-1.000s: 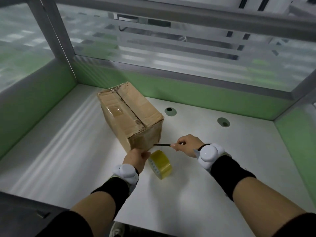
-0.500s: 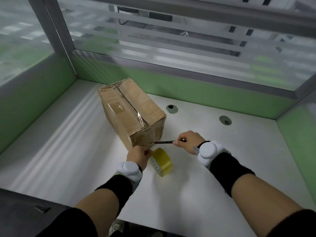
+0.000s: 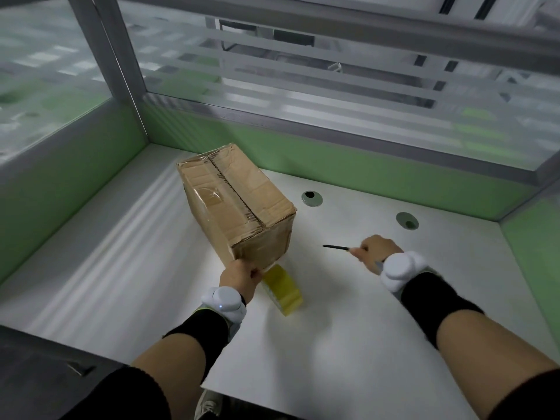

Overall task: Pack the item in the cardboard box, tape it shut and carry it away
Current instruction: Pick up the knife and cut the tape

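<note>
A brown cardboard box stands on the white desk, flaps closed with clear tape along the top seam. My left hand presses against the box's near bottom corner, fingers curled on the tape end there. A yellow tape roll stands on edge just right of that hand, touching the box's near face. My right hand grips a thin black pen-like tool, its tip pointing left, well clear of the box.
Green partition walls with frosted glass enclose the desk at the back, left and right. Two round cable holes sit behind the box's right side. A shoe shows below the desk's near edge.
My right hand has pulled the black tool to the right, away from the box's near face. My left hand and the tape roll stay at the box's corner.
</note>
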`<state>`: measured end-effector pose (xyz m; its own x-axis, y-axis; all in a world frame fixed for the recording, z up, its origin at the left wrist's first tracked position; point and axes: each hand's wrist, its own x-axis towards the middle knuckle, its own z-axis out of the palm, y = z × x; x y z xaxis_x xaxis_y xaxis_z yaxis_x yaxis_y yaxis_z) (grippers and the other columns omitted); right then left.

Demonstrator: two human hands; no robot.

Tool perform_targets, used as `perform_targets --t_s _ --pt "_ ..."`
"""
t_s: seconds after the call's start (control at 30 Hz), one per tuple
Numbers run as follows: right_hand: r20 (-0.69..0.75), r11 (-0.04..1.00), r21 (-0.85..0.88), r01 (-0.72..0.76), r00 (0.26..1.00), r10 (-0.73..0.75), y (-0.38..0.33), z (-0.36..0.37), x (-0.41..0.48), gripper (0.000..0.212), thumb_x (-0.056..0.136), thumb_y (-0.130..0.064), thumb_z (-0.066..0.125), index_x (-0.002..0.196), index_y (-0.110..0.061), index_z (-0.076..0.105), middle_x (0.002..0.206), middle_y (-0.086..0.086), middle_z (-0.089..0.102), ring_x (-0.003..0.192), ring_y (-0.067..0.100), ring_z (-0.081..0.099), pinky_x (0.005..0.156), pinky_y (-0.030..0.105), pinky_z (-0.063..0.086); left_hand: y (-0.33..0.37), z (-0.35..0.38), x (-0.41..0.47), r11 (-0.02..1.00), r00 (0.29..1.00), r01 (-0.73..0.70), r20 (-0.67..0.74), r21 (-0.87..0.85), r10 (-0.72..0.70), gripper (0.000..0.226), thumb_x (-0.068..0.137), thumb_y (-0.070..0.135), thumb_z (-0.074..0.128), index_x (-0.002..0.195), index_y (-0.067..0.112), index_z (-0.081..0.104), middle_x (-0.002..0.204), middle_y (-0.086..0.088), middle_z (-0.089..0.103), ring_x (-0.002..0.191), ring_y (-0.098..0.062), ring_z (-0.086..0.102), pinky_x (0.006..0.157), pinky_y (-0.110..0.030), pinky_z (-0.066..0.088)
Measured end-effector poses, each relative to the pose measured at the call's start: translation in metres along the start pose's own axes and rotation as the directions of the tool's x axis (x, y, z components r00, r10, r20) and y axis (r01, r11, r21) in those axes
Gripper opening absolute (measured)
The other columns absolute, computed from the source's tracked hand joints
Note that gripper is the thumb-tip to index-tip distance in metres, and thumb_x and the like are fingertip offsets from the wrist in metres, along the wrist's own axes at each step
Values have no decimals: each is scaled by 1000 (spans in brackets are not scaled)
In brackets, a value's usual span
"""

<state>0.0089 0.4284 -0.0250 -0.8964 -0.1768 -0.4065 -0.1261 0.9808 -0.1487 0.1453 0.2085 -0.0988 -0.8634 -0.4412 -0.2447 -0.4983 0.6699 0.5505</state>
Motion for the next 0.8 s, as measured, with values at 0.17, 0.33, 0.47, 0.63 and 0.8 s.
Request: perform_targets --t_s 0.17,0.33,0.47,0.63,0.8 --pt "49 998 60 3 999 -6 14 -8 -8 42 96 -39 44 100 -4 68 86 4 56 81 23 51 69 24 35 6 3 0 999 1000 -13 0 -31 13 27 89 26 54 83 1 65 78 -16 60 72 -30 52 61 -28 32" --pt "54 995 96 -2 999 -3 13 1 -14 43 98 -37 39 98 -3 66 87 6 55 82 24 49 72 25 35 12 6 -3 995 997 -66 -33 -80 63 23 87 20 57 73 5 67 78 -20 67 64 -24 44 58 -24 28" --pt "61 988 150 -36 998 27 18 2 -17 35 99 -33 38 79 -12 59 68 2 50 81 25 48 62 26 34 13 5 -3 995 997 -68 -32 -70 66 23 87 22 58 75 5 68 78 -19 67 65 -26 48 58 -25 30" --pt "74 971 237 -39 997 22 20 2 -22 29 98 -22 41 81 -10 61 74 6 52 81 24 49 59 25 35 18 3 -3 996 998 -68 -3 -61 68 22 87 19 57 74 5 67 70 -11 60 67 -24 48 60 -25 32" --pt "57 957 290 -22 998 5 24 5 -24 31 99 -21 37 88 -9 64 85 9 57 80 23 51 74 23 37 28 1 -4 995 995 -96 3 -5 96 21 87 21 57 79 5 69 76 -13 60 72 -29 53 61 -27 33"
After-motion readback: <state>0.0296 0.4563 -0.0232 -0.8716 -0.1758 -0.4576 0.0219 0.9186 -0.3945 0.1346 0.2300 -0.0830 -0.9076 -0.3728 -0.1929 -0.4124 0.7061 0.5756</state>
